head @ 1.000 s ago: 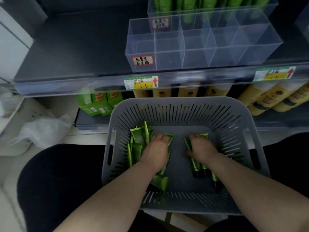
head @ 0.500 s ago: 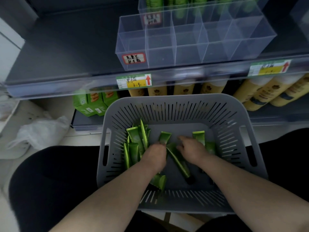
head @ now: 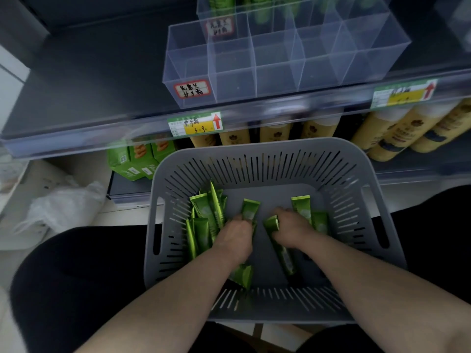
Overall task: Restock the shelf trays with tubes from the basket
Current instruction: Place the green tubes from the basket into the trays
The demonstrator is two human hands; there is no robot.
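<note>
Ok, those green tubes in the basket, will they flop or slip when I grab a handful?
Probably stiff: the green tubes stay straight, several leaning on edge against the basket wall. Their glossy skins look slippery, so a bundle may fan out. Flat crimped ends should stop rolling.

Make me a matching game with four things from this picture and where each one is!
Things:
1. green squeezy plastic tubes
2. clear plastic divided tray
3. yellow round bottles
4. crumpled white plastic bag

Places:
A. at the far left, off the shelves
B. on the upper dark shelf
C. inside the grey slotted plastic basket
D. on the lower shelf, behind the basket

Pairs: 1-C, 2-B, 3-D, 4-A
</note>
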